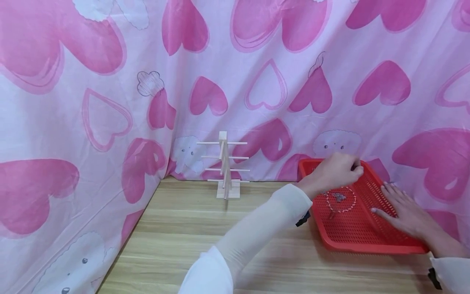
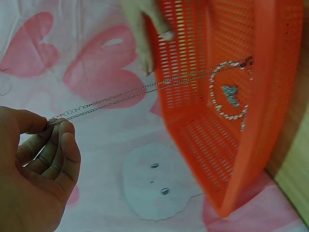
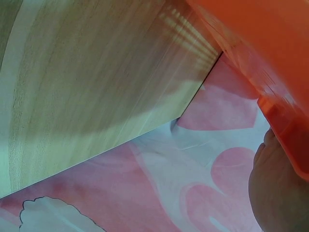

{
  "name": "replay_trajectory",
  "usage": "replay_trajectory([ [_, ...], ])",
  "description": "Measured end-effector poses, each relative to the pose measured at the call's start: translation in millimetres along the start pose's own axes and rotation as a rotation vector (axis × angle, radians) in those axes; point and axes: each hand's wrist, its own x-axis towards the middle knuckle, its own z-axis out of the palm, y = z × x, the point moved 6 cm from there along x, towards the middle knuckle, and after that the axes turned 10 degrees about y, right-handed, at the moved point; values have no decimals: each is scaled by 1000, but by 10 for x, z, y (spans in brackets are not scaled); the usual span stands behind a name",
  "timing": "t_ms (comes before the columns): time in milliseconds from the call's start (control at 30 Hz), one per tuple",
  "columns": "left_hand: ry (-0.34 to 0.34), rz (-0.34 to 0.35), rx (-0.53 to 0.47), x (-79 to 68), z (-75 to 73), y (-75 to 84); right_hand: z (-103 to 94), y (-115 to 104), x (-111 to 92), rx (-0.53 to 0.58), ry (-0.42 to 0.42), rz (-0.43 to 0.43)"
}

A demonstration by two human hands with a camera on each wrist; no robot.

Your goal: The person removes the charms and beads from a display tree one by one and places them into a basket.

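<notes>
My left hand (image 1: 335, 169) is raised over the left part of a red plastic basket (image 1: 371, 247). Between thumb and fingertips it pinches one end of a thin silver necklace (image 2: 140, 90), whose doubled chain stretches toward the basket in the left wrist view. A small dark pendant (image 2: 247, 61) is at the chain's far end. Inside the basket lies a ring of white and reddish beads (image 1: 355, 200), with a bluish-silver piece of jewelry (image 2: 231, 95) within it. My right hand (image 1: 407, 214) rests on the basket's right rim, fingers extended; in the right wrist view the basket partly hides it.
A wooden rack (image 1: 226, 171) with several horizontal pegs on a square base stands at the back of the wood-grain table (image 1: 176, 232), left of the basket. A pink heart-patterned curtain (image 1: 257, 81) hangs behind and along the left side.
</notes>
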Motion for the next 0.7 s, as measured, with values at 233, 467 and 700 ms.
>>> replay_trajectory([
  [233,-72,-101,-31,-96,248,-54,-6,14,-11,9,-19,21],
  [467,-125,-165,-30,-206,443,-132,-8,25,-5,14,-34,35],
  [700,-177,-135,39,-303,636,-162,-12,23,8,11,-34,34],
])
